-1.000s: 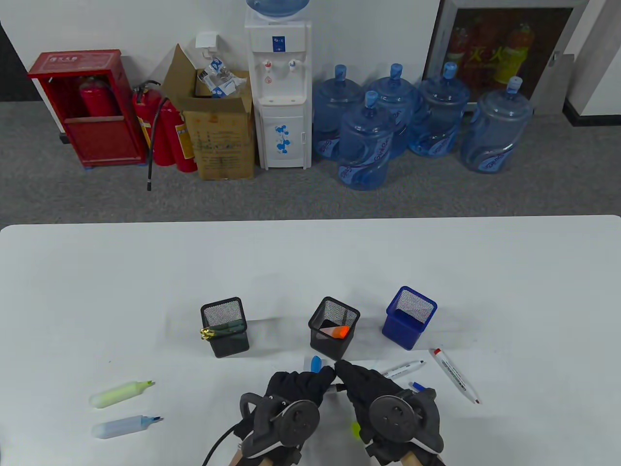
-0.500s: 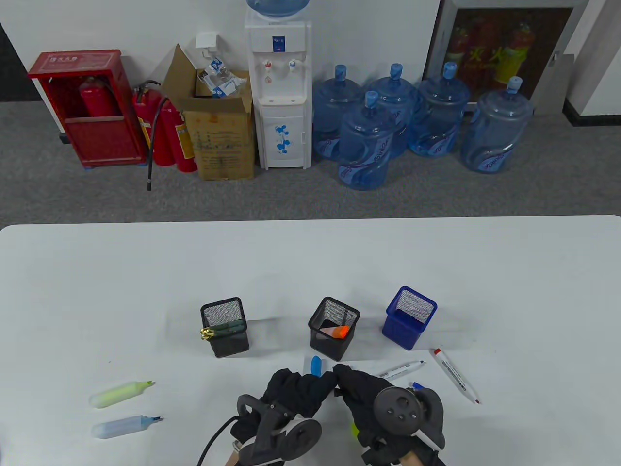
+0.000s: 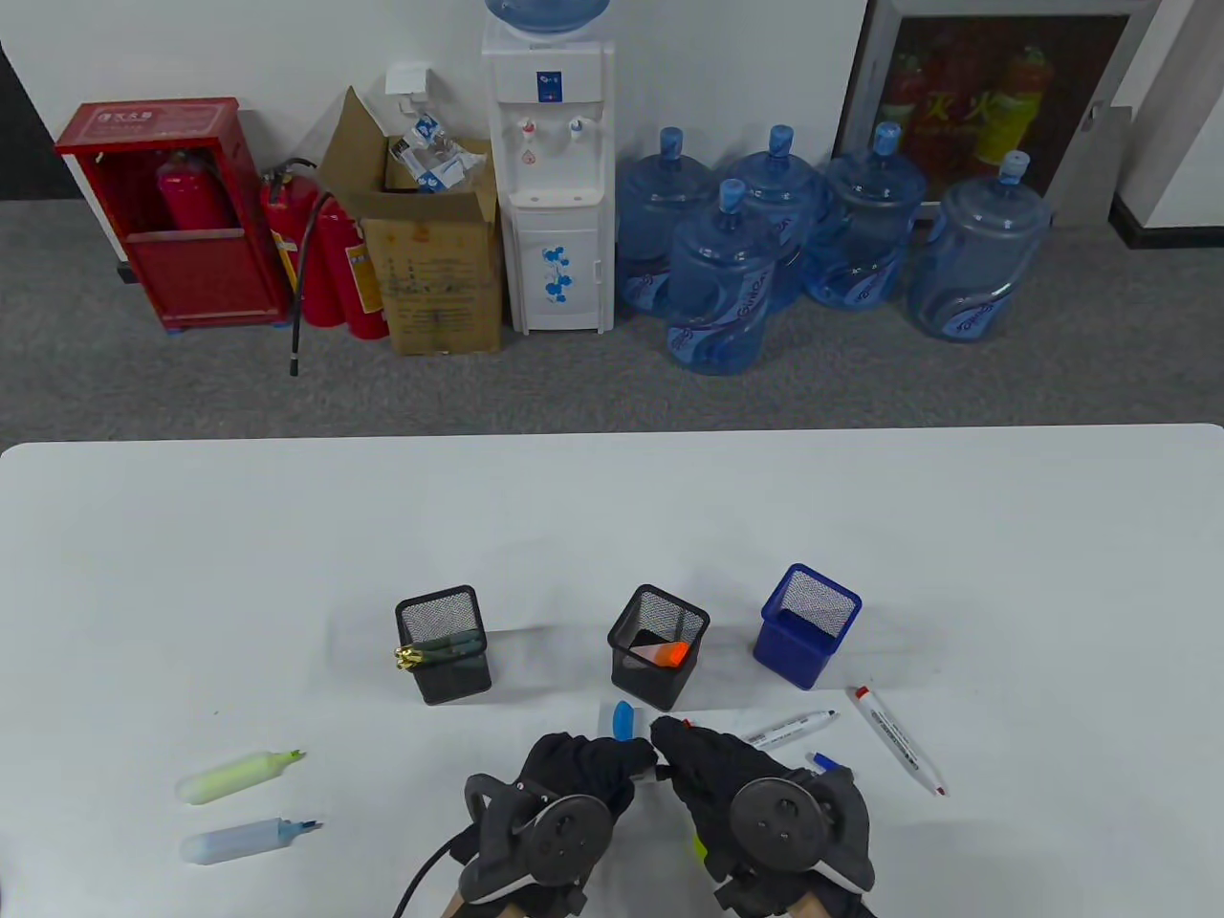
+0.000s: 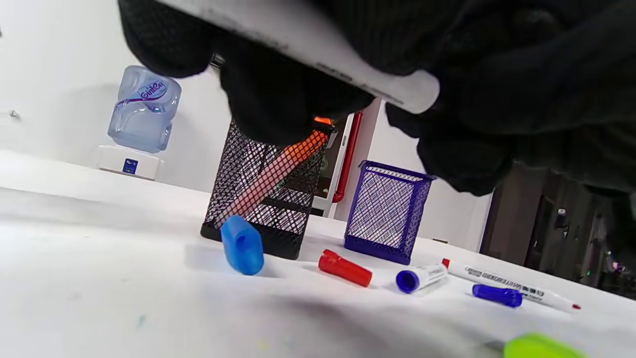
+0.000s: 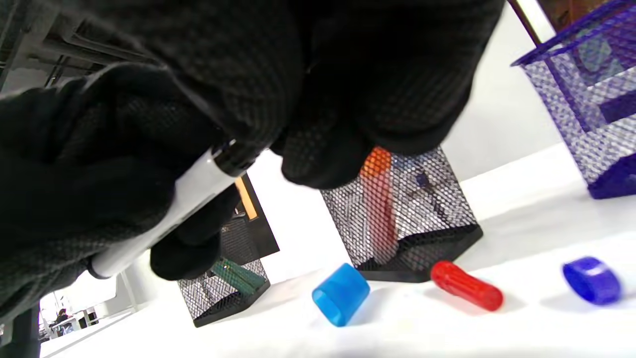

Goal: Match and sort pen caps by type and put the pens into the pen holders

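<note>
Above table (image 3: 612, 535), both hands (image 3: 660, 755) grip white marker (image 5: 194, 191).

"Ginten"-like brand (blurry) on water bottle (image 4: 144, 107).

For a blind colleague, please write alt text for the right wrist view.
Two black-gloved hands hold a white marker between them, above a white table. Below lie a light blue cap, a red cap and a dark blue cap. Behind stand two black mesh pen holders, the nearer one holding an orange highlighter, and a blue mesh holder.
</note>
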Demonstrator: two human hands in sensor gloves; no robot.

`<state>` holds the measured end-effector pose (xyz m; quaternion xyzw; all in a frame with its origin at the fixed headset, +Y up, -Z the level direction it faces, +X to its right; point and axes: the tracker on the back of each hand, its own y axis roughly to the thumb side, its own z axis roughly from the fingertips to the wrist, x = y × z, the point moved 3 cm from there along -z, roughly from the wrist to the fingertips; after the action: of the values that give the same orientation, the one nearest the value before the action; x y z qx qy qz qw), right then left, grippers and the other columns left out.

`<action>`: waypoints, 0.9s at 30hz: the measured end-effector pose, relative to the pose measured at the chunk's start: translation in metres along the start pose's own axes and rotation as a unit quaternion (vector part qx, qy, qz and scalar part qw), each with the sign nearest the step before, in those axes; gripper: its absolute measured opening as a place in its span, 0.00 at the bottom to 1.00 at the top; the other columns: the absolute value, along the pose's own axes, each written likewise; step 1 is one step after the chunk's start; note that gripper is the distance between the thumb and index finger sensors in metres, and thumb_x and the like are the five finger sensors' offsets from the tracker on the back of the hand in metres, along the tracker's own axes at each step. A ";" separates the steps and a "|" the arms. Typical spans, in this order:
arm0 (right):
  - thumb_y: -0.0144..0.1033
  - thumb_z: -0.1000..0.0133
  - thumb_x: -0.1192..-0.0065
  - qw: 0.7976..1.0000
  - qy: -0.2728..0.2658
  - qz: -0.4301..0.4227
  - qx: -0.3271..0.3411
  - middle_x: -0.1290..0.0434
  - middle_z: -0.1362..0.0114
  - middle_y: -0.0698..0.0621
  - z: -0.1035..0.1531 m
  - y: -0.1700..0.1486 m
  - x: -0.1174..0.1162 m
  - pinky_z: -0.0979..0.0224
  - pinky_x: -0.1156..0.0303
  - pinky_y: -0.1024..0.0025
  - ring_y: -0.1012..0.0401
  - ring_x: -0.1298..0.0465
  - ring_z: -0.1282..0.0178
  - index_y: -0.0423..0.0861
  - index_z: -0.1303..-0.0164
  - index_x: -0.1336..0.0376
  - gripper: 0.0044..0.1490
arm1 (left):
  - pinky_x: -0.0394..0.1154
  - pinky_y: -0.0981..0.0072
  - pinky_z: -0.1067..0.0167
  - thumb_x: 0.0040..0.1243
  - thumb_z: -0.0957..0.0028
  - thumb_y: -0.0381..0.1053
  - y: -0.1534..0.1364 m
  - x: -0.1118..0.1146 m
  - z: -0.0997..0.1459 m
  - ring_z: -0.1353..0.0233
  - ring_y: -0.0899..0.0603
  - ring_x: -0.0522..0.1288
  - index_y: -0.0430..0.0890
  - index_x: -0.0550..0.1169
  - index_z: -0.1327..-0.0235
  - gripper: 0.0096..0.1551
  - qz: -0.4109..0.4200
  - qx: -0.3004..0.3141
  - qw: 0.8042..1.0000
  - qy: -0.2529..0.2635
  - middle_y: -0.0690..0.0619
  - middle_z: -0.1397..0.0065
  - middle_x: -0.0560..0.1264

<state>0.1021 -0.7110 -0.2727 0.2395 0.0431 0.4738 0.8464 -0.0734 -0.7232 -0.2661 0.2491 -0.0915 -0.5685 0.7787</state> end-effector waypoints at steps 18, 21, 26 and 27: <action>0.35 0.56 0.28 0.950 -0.101 0.287 -0.071 0.22 0.35 0.53 -0.044 -0.042 0.138 0.40 0.14 0.60 0.62 0.15 0.46 0.48 0.29 0.37 0.41 | 0.63 0.32 0.26 0.56 0.55 0.58 -0.038 -0.009 0.009 0.26 0.39 0.75 0.54 0.56 0.22 0.45 -0.051 -0.056 0.997 -0.001 0.52 0.22 0.69; 0.35 0.56 0.28 0.928 -0.084 0.355 -0.077 0.22 0.35 0.53 -0.050 -0.048 0.133 0.40 0.14 0.60 0.61 0.15 0.46 0.48 0.29 0.37 0.41 | 0.63 0.32 0.26 0.56 0.55 0.58 -0.037 -0.006 0.009 0.26 0.40 0.76 0.55 0.56 0.22 0.44 -0.058 -0.054 0.997 -0.009 0.52 0.22 0.70; 0.35 0.56 0.28 0.904 -0.046 0.419 -0.073 0.23 0.35 0.53 -0.058 -0.060 0.098 0.40 0.14 0.60 0.61 0.15 0.46 0.48 0.29 0.37 0.41 | 0.63 0.32 0.26 0.56 0.55 0.58 -0.036 -0.006 0.009 0.27 0.40 0.76 0.55 0.57 0.23 0.44 -0.061 -0.052 0.997 -0.016 0.52 0.22 0.71; 0.35 0.56 0.27 0.901 -0.039 0.426 -0.070 0.23 0.35 0.52 -0.060 -0.061 0.091 0.40 0.14 0.60 0.61 0.15 0.46 0.48 0.29 0.38 0.41 | 0.64 0.32 0.26 0.56 0.55 0.58 -0.036 -0.006 0.009 0.27 0.40 0.76 0.55 0.57 0.23 0.44 -0.062 -0.052 0.997 -0.017 0.52 0.22 0.70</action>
<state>0.1822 -0.6408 -0.3384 0.1934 -0.1300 0.7813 0.5790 -0.1092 -0.7282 -0.2749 0.2043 -0.0592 -0.6241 0.7519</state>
